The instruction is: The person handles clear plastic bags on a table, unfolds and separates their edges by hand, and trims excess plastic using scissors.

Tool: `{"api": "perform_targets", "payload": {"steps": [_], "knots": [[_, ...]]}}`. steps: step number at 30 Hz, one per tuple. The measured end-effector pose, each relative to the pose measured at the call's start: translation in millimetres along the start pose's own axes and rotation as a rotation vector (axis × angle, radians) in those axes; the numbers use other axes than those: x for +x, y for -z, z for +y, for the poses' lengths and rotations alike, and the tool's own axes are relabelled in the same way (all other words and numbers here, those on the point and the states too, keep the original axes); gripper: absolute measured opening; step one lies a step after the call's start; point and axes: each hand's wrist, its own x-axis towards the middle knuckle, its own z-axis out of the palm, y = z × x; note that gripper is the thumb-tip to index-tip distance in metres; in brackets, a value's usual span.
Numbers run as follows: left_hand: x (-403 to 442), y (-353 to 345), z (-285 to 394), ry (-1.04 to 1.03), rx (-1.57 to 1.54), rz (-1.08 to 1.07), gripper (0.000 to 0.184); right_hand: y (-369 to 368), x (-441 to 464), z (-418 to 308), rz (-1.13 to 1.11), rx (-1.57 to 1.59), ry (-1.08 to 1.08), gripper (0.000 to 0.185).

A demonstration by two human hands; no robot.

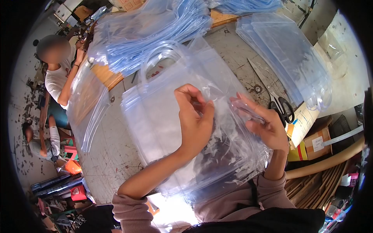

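Worktable [101,174], grey, scratched: beneath and beyond your hands.
Clear plastic bags [155,31], one large heap, blue-tinted: ahead of your left hand, at the far side.
Transparent handled tote bags [155,116], one stack, loop handles pointing away from you: directly below both your hands. Crinkled clear film [229,132] shows between and below your hands; whether it lies inside the top bag or over it, you cannot tell.
Flat clear bags [283,54], one overlapping stack, a loop handle at the near end: ahead and right of your right hand.
Clear plastic sheets [87,108], several, layered: left of your left hand, at the table edge.
Cardboard box [311,143], white label, contents unclear: right of your right hand, below table level.
Scissors [272,93], black-handled, blades partly open: just beyond your right hand.
Left hand [196,124]: fingers curled, thumb close to fingertips; whether film is pinched, you cannot tell.
Right hand [268,128], blurred: partly closed, gripping a fold of the film between thumb and fingers.
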Motion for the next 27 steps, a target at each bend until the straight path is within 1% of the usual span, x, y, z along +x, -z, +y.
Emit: {"api": "perform_targets", "payload": {"steps": [2, 3, 5, 6, 7, 8, 9, 11, 12, 13, 14, 15, 16, 17, 18, 19, 21, 22, 23, 25, 27], "knots": [[0.7, -1.1, 0.9, -0.044, 0.044, 0.043, 0.038, 8.3, 2.2, 0.8, -0.263, -0.139, 0.302, 0.056], [1.8, -1.3, 1.6, -0.048, 0.042, 0.04, 0.038, 9.8, 4.0, 0.1, -0.259, -0.143, 0.304, 0.056], [4.4, 1.0, 2.5, -0.077, 0.204, 0.01, 0.033, 9.9, 6.5, -0.7, -0.486, -0.332, 0.39, 0.077], [5.4, 2.2, 2.3, -0.08, 0.204, 0.008, 0.033, 8.1, 5.9, 0.0, -0.485, -0.427, 0.407, 0.08], [6.2, 3.8, 1.6, 0.009, 0.001, 0.019, 0.027, 7.4, 5.6, -0.9, -0.483, -0.427, 0.41, 0.08], [6.9, 5.0, 0.7, 0.097, -0.203, 0.029, 0.021, 6.9, 5.4, -1.8, -0.503, -0.491, 0.419, 0.076], [7.9, 6.1, -1.3, 0.094, -0.202, 0.03, 0.021, 6.2, 5.2, -2.7, -0.522, -0.556, 0.429, 0.071], [9.6, 7.8, -4.2, 0.073, -0.135, 0.063, 0.01, 4.6, 4.8, -2.8, -0.517, -0.57, 0.416, 0.068], [8.8, 6.7, -3.1, 0.068, -0.135, 0.063, 0.01, 3.9, 4.8, -2.5, -0.512, -0.583, 0.401, 0.064], [8.1, 4.0, -2.1, 0.029, -0.056, 0.047, 0.011, 3.5, 5.1, -1.8, -0.511, -0.586, 0.405, 0.064], [7.7, 2.3, -0.8, -0.01, 0.024, 0.031, 0.013, 3.3, 5.3, -0.5, -0.492, -0.558, 0.41, 0.059], [7.8, 2.2, -1.1, -0.017, 0.022, 0.029, 0.013, 3.3, 5.4, 0.5, -0.471, -0.532, 0.415, 0.054], [8.3, 2.6, -3.3, 0.012, -0.045, 0.025, 0.013, 3.6, 5.4, 0.6, -0.467, -0.537, 0.419, 0.054], [8.5, 2.9, -4.7, 0.042, -0.111, 0.02, 0.013, 4.1, 5.4, 0.0, -0.434, -0.431, 0.369, 0.061], [8.0, 4.0, -4.4, 0.033, -0.109, 0.013, 0.013, 4.4, 5.2, -0.3, -0.4, -0.325, 0.321, 0.069], [7.2, 6.9, -3.3, 0.019, -0.061, 0.019, 0.014, 2.2, 4.1, 4.5, -0.388, -0.328, 0.333, 0.069], [7.2, 10.6, 6.6, -0.016, -0.006, 0.001, 0.015, -2.6, 1.4, 17.1, -0.159, 0.034, 0.291, 0.055], [6.6, 12.5, 15.2, -0.112, -0.014, 0.052, 0.015, -2.1, 1.0, 16.8, -0.132, 0.047, 0.279, 0.062], [5.5, 13.7, 24.8, -0.208, -0.025, 0.099, 0.015, -1.1, 0.9, 18.8, -0.106, 0.046, 0.298, 0.062], [0.6, 15.5, 52.1, -0.234, -0.397, 0.021, 0.016, -0.3, 1.2, 22.0, -0.071, 0.105, 0.224, 0.061], [-6.2, 15.5, 92.4, -0.325, -0.657, -0.193, 0.015, -2.7, -0.6, 18.1, -0.012, 0.079, 0.244, 0.064]]}}
